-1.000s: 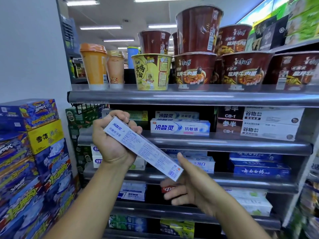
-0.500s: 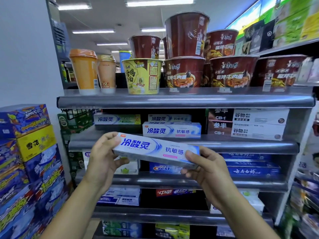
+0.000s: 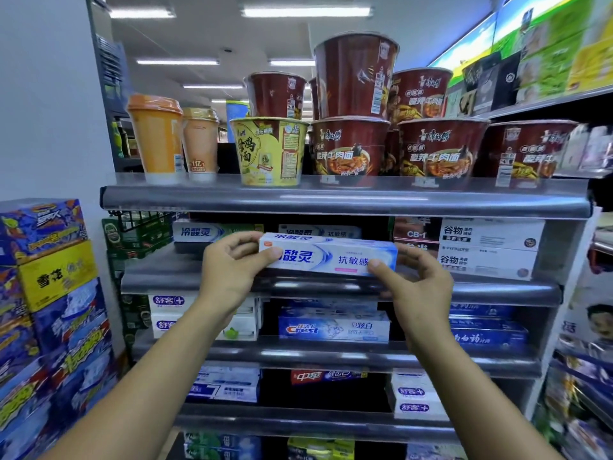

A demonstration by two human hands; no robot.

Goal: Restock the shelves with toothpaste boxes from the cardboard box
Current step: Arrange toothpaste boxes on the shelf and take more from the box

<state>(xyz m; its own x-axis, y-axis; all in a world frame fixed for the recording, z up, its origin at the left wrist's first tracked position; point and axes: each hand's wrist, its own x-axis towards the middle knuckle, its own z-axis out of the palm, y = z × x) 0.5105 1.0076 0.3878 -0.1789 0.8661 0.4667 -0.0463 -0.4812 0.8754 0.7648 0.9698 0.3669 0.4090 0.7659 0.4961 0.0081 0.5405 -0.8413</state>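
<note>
A white and blue toothpaste box [image 3: 331, 255] lies level at the front of the second shelf [image 3: 497, 292], in front of like boxes [image 3: 212, 231]. My left hand [image 3: 232, 270] grips its left end with fingers curled over the top. My right hand [image 3: 414, 287] pinches its right end, thumb on the front face. Whether the box rests on the shelf or on another box is hidden by my hands. The cardboard box is not in view.
Noodle cups [image 3: 351, 147] and drink cups [image 3: 156, 137] stand on the top shelf [image 3: 331, 200]. Lower shelves hold a Crest box [image 3: 331, 328] and other toothpaste boxes. Stacked blue and yellow cartons [image 3: 49, 293] rise at the left. Another rack [image 3: 583, 360] stands at the right.
The box was turned from tilted to level with its front facing me. Both hands then carried it up and forward to the front of the second shelf.
</note>
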